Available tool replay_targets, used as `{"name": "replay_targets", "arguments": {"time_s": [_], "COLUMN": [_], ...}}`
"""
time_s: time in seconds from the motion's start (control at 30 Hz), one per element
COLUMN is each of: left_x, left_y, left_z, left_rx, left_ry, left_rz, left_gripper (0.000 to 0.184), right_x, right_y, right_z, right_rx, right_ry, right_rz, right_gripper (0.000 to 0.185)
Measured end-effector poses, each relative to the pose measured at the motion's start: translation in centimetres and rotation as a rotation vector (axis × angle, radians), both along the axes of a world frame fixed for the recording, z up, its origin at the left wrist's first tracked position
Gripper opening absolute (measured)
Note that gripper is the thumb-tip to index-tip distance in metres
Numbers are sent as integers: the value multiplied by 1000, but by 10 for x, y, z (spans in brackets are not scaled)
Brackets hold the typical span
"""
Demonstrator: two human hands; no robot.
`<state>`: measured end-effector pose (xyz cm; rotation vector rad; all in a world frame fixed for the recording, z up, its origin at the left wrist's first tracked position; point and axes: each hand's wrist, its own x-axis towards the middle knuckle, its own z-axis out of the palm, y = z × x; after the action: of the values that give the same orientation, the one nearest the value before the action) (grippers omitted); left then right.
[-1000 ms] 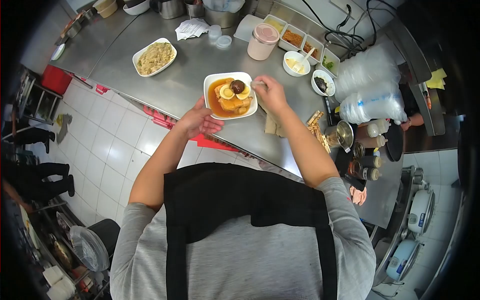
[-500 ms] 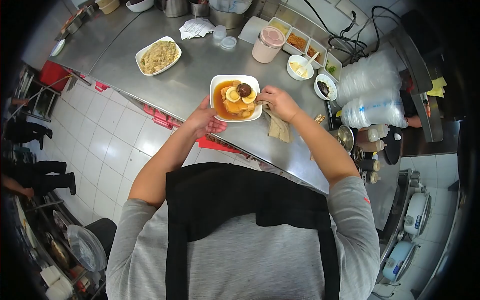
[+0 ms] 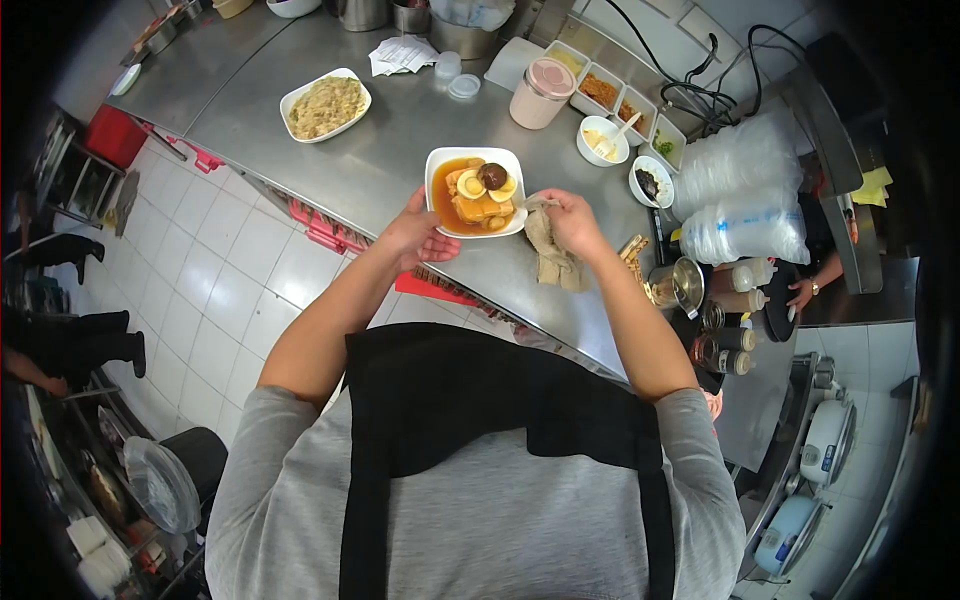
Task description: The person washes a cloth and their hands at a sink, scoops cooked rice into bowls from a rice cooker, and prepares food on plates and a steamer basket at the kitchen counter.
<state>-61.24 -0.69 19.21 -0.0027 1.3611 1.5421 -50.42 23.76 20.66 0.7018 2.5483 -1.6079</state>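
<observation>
A square white bowl (image 3: pixel 474 228) of brown broth holds egg halves, a dark round mushroom-like piece and orange-brown chunks. My left hand (image 3: pixel 417 236) supports the bowl at its lower left corner, thumb on the rim and fingers partly under it. Beside the bowl's right edge, my right hand (image 3: pixel 566 218) pinches a beige cloth (image 3: pixel 556 258), which hangs down onto the steel counter and reaches the rim. A second white bowl (image 3: pixel 326 106) with a pale, rice-like food stands to the upper left.
On the steel counter (image 3: pixel 230 110) stand a pink-lidded container (image 3: pixel 543 93), topping trays (image 3: pixel 599 90), two small bowls, a metal pot (image 3: pixel 680 288) and sauce bottles. Stacked plastic lids (image 3: pixel 745 225) are at the right. A person's hand (image 3: pixel 803 294) shows at the far right; other people stand at the left.
My right hand has taken hold of the cloth and lifted part of it to the bowl's right edge. My left hand stays at the bowl. At the far right, another person's hand has come further into view.
</observation>
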Motion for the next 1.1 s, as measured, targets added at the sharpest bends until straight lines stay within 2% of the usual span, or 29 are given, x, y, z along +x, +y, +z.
{"name": "replay_targets", "arguments": {"time_s": [0.1, 0.13, 0.23, 0.33, 0.43, 0.5, 0.57, 0.63, 0.7, 0.8, 0.87, 0.9, 0.93, 1.07, 1.1], "left_x": [0, 0, 2, 4, 2, 2, 1, 0, -2, 1, -1, 8, 11, 42, 53], "left_y": [0, 0, 2, 0, -4, -5, -4, 0, 4, 2, -6, -9, -13, -27, -28], "left_z": [-3, -3, -3, 0, -4, -6, -19, -28, -26, -23, -33, -17, -13, -1, 4], "left_rx": [7, 12, 22, 27, 44, 49, 215, 368, 259, 273, 206, 164, 129, 70, 58], "left_ry": [-21, -21, -15, -22, -72, -85, -102, -80, -13, -16, 78, 47, 55, 90, 90], "left_rz": [25, 29, 29, -5, -36, -46, -21, -16, -29, -18, -111, -85, -94, -172, -202], "left_gripper": [75, 75, 75, 74, 71, 66, 60, 57, 56, 55, 54, 59, 61, 66, 67], "right_x": [4, 6, 8, 27, 75, 95, 107, 98, 77, 48, 39, 37, 47, 108, 127], "right_y": [-17, -24, -23, -5, -16, -49, -56, -41, -24, 3, 5, 2, -14, -43, -49], "right_z": [0, 5, 10, 5, 0, -14, -43, -50, -38, -34, -21, -13, 16, 34, 27], "right_rx": [656, 690, 323, -14, 679, 972, 1005, 808, 595, 510, 593, 633, 703, 690, 518], "right_ry": [300, 242, 94, 45, 293, 338, 368, 332, 136, 131, 306, 380, 303, 346, 289], "right_rz": [242, 262, 260, 100, 33, -10, -17, -53, -191, -337, -357, -352, -353, -257, -244], "right_gripper": [26, 27, 26, 24, 25, 33, 36, 30, 30, 45, 55, 60, 63, 60, 60]}}
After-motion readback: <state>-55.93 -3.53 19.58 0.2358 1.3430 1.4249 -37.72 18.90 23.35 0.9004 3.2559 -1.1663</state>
